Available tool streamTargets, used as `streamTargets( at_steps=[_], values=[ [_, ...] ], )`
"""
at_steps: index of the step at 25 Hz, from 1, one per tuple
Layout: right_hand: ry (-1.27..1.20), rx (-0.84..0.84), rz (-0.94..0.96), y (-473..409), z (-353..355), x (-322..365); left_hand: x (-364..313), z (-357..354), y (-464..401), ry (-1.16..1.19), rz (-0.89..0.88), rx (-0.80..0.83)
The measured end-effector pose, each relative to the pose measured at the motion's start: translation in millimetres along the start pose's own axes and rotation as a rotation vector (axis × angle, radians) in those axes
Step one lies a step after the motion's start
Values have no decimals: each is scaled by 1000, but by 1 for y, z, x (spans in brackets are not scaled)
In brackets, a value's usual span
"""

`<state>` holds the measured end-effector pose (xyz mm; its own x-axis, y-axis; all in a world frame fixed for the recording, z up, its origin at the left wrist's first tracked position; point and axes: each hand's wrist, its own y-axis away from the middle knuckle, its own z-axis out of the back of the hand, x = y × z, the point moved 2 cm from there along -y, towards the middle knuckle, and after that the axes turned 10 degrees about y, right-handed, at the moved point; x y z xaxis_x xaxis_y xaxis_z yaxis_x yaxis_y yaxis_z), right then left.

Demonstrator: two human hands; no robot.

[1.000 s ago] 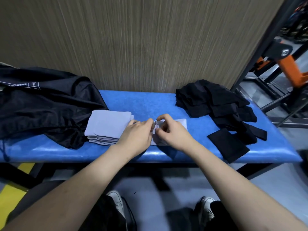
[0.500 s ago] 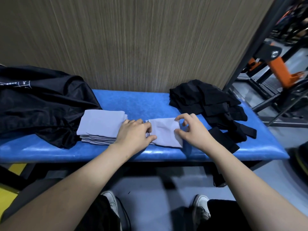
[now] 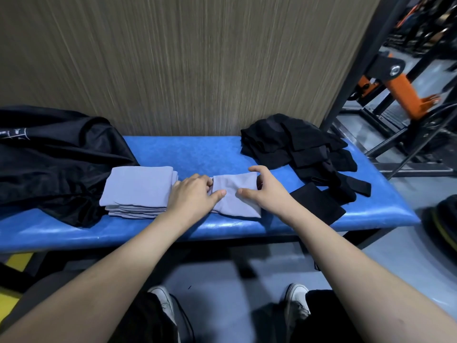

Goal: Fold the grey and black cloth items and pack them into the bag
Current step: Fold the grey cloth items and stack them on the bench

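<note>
Hands meet over a folded grey cloth (image 3: 236, 198) at the near middle of a blue padded bench (image 3: 197, 154). The left hand (image 3: 193, 198) lies palm down on the cloth's left edge, fingers curled at the fold and thumb pressed flat on the fabric, pinning rather than gripping it. The right hand (image 3: 265, 190) arches over the cloth's right edge, thumb touching the near part and fingers curved round the far corner; whether they actually pinch the fabric cannot be told. Just left of the left hand sits a stack of folded grey cloths (image 3: 138, 191), its left side against a black bag (image 3: 54, 164) slumped over the bench's left end. To the right, a folded black cloth (image 3: 317, 203) lies near the front edge beside the right wrist, with a loose heap of black cloths (image 3: 296, 144) beyond it toward the far right corner. Behind the bench stands a wood-grain wall (image 3: 173, 58).
</note>
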<state>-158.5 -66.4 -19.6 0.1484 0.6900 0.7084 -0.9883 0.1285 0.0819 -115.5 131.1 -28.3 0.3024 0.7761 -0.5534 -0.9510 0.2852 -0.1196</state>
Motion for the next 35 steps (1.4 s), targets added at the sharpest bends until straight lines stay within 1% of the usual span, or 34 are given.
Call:
streamTargets(
  at_steps=[6, 10, 13, 16, 19, 22, 24, 27, 29, 32, 35],
  values=[
    [-11, 24, 25, -4, 1, -1, -1, -6, -12, 98, 93, -16],
    [-10, 34, 49, -4, 4, -2, 1, -8, -15, 61, 134, -23],
    [-14, 18, 68, -4, 3, -2, 0, -6, -17, 82, 175, 0],
    [19, 4, 81, -4, 1, -1, -7, -6, -16, 168, 228, 62],
    [36, 19, 49, -3, 3, -3, -9, -4, -15, 256, 248, 60],
    [124, 40, 11, -6, 9, -8, -7, -2, -12, 238, 234, 44],
    [221, 42, 26, -7, 11, -9, -6, 0, -9, 194, 212, 24],
    [400, 6, 70, -7, 9, -8, -2, 2, -10, 161, 196, -7],
    [461, -26, 62, -6, 5, -6, 1, 1, -12, 151, 182, -20],
    [422, -8, 16, -2, 1, -1, 0, -3, -13, 141, 157, -1],
    [227, 29, 4, 4, 0, 7, -5, -7, -10, 124, 163, 111]
  ],
)
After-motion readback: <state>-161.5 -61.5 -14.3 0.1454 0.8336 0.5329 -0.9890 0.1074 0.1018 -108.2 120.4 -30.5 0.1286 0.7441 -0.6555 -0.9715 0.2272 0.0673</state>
